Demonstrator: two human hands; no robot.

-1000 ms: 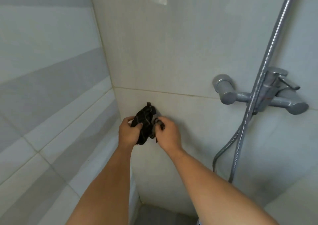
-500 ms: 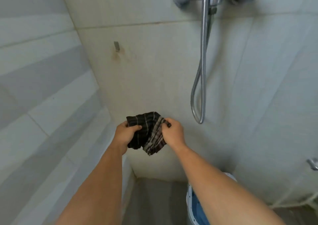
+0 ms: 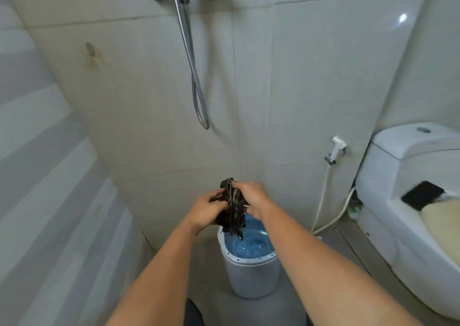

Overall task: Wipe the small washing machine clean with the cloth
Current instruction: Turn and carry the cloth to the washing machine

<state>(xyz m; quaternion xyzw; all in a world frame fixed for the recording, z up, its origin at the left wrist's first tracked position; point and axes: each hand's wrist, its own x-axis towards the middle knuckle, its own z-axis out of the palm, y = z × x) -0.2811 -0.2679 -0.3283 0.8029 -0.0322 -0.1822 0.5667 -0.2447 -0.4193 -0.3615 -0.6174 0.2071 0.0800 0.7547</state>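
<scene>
A dark checked cloth (image 3: 232, 208) is bunched between both hands, held in the air above the machine. My left hand (image 3: 205, 210) grips its left side and my right hand (image 3: 252, 198) grips its top and right side. Below them on the floor stands the small washing machine (image 3: 251, 273), a grey tub with a white rim and a blue inside, its top open. A corner of the cloth hangs down over the machine's opening without touching the blue inside, as far as I can tell.
A white toilet (image 3: 408, 201) stands at the right with a black object (image 3: 422, 195) on its seat. A bidet sprayer (image 3: 336, 149) and its hose hang on the tiled wall. The shower hose (image 3: 196, 81) loops down from the tap above. A small hook (image 3: 90, 49) is on the wall at left.
The view has tilted down from the wall hook to the floor, bringing the washing machine and toilet into sight. Both hands have carried the cloth down from the hook to above the machine.
</scene>
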